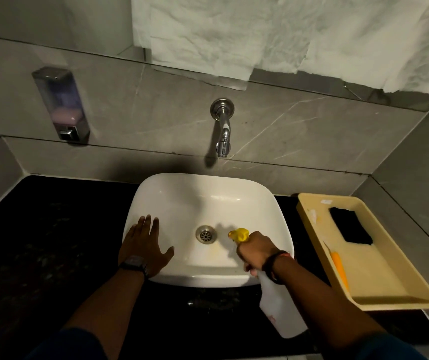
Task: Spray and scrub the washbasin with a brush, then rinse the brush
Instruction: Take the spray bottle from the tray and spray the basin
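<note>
A white washbasin (pixel 208 201) sits on a black counter, its metal drain (pixel 206 235) in the middle. My right hand (pixel 256 252) grips a white spray bottle (pixel 278 307) with a yellow nozzle (pixel 239 234); the nozzle points into the basin just right of the drain. My left hand (pixel 143 245) lies flat with fingers spread on the basin's left rim, holding nothing. An orange-handled brush (pixel 339 268) lies in a beige tray (pixel 395 297) to the right, next to a black scrub pad (pixel 349 226).
A chrome tap (pixel 223 128) juts from the grey tiled wall above the basin. A soap dispenser (pixel 61 103) hangs on the wall at left. The black counter (pixel 39 242) stretches left of the basin. Crumpled white paper (pixel 286 35) covers the mirror.
</note>
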